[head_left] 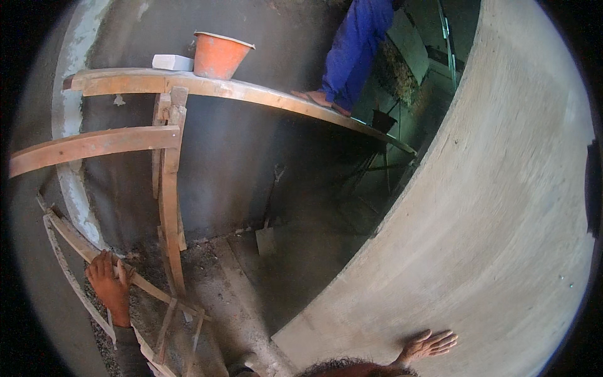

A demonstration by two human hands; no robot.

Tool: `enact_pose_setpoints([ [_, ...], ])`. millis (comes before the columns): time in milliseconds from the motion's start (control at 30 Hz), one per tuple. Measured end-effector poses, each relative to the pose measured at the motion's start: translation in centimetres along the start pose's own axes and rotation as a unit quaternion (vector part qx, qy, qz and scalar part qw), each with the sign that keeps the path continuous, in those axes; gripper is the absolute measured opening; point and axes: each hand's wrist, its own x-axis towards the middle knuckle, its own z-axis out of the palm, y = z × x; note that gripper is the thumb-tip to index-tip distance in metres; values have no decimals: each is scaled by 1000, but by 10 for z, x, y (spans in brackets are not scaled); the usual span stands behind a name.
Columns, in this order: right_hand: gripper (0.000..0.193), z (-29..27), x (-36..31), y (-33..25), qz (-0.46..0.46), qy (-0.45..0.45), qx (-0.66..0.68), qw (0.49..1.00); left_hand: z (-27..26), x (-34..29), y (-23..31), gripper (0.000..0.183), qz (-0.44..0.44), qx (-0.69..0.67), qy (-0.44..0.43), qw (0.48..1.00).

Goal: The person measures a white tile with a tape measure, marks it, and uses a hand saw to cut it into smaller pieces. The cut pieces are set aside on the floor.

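Observation:
My left hand is closed over a narrow wooden rail, part of a timber frame at the lower left. Its fingers bend over the rail's top edge. At the lower right, my right hand lies flat with fingers stretched out against a broad, pale, plastered-looking surface. Nothing is held in it. I cannot tell whether that surface is a wall or a large panel.
A plank on a wooden trestle bears an orange bucket and a white block. Another person in blue trousers stands on it. A shovel leans at the grey wall. A dark bucket is farther right.

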Motion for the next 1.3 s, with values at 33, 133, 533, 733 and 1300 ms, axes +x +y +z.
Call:
enact_pose_setpoints([
  [33,81,-1,1,0,-2,0,-2,1000,-3,1,4,42,2,-8,-1,1000],
  [133,81,2,-2,-9,16,-7,-24,1000,-4,1,10,43,-4,-27,27,999],
  [533,80,-15,4,-18,23,10,-6,1000,-9,5,10,46,10,-23,27,999],
  [733,80,-19,3,-18,26,8,-3,1000,-6,4,5,45,18,-30,30,999],
  [1300,79,-20,5,-19,27,-3,9,1000,-7,5,5,43,28,-39,25,999],
])
